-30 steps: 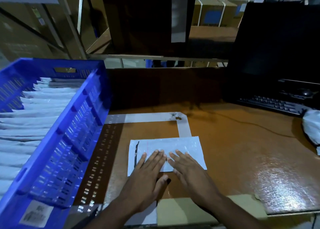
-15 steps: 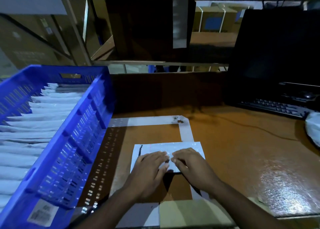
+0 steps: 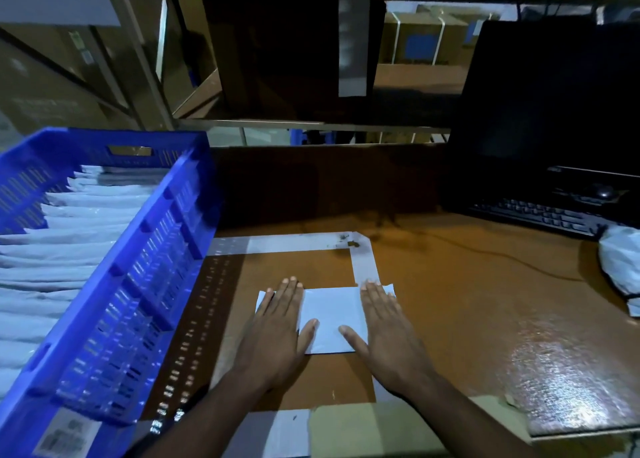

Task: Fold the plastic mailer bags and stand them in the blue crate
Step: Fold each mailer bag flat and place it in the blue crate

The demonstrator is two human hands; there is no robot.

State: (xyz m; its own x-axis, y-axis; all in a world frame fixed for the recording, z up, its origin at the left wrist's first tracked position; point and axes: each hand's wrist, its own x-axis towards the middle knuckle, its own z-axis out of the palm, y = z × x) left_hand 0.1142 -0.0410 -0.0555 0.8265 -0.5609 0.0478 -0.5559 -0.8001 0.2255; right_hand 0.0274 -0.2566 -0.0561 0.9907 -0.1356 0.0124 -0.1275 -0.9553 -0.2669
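hands [image 3: 332, 333] spread apart | mailer [image 3: 329, 319] flattened (folded smaller)

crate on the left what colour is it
Blue crate, clearest in the head view.

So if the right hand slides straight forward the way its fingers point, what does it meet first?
The right hand would first cross the white tape strip on the brown table; beyond it the way looks free, though depth is unclear.

folded white mailer bag [image 3: 329, 314] flat on desk; blue crate [image 3: 114, 284] at left holds upright folded bags [image 3: 69, 250].
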